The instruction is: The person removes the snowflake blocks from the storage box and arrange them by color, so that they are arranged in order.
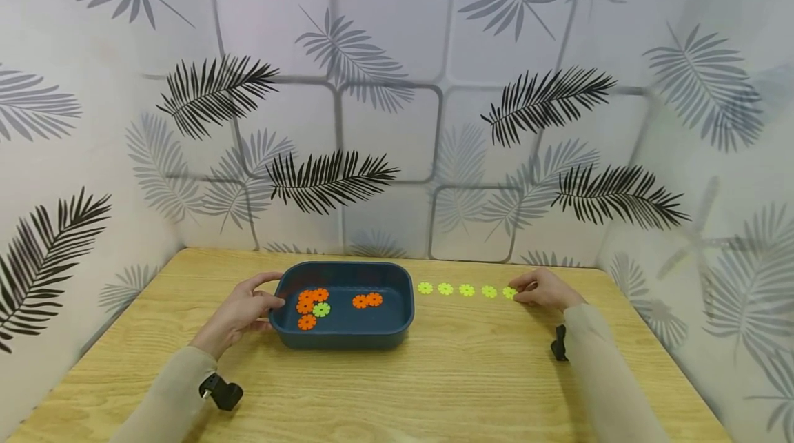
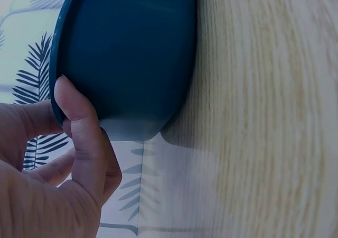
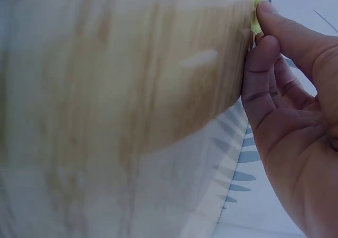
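Note:
My left hand [image 1: 243, 310] grips the left end of a dark blue plastic bin [image 1: 347, 341], a finger and thumb over its rim in the left wrist view. Inside the bin lie several orange flower-shaped discs [image 1: 307, 322] and one yellow-green disc [image 1: 320, 310]. To the right of it, a row of matching yellow-green discs [image 1: 466, 290] runs along the table. At the row's right end, my right hand [image 1: 546, 290] pinches the last yellow-green disc [image 1: 509, 293] by its edge, low at the tabletop. In the right wrist view only a sliver of that disc shows beside the fingertips.
The wood-grain table [image 1: 459, 388] carries the bin and the discs. A wall with a leaf pattern [image 1: 384, 133] stands right behind it, with side walls at left and right. Each sleeve has a black wrist device [image 1: 221, 391] strapped on.

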{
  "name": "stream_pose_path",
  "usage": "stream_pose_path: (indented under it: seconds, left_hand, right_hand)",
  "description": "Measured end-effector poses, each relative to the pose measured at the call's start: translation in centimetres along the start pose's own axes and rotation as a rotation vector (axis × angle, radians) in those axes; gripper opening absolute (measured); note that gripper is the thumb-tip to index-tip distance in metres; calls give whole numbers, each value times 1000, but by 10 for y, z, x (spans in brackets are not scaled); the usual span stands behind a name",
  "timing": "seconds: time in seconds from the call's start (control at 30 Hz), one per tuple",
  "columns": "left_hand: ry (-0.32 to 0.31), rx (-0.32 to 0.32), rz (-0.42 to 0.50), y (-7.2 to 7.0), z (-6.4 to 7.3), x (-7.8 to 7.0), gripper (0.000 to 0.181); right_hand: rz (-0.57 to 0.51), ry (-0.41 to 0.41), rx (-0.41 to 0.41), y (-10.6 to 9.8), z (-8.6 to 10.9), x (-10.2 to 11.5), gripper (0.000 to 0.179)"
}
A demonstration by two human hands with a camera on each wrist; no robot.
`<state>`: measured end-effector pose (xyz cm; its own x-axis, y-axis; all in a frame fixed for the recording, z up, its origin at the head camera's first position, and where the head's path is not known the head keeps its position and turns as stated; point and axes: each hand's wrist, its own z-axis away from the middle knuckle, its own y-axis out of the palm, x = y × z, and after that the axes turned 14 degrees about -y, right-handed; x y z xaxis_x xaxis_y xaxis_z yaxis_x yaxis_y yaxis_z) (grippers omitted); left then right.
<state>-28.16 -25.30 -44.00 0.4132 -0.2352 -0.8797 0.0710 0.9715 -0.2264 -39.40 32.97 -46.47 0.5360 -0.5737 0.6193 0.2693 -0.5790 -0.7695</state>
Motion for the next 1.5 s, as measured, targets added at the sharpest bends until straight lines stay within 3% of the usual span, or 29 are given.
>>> stream_pose_path:
  seconds: [0.47,0.7,1.1,1.5]
  left_hand:
    - [12,2,-13,-1,1,0,60]
    - [2,3,-3,0,-1,1,61]
    - [4,5,-2,1,3,-2,60]
    - [4,4,13,-1,2,-2,59]
  right_hand:
    - [-199,50,-85,-1,4,0,44]
    - [-210,89,-88,1,-2,13,45]
    - [-243,15,-81,21,-21,32,41]
    - [-297,-59,-12,42,-45,75,41]
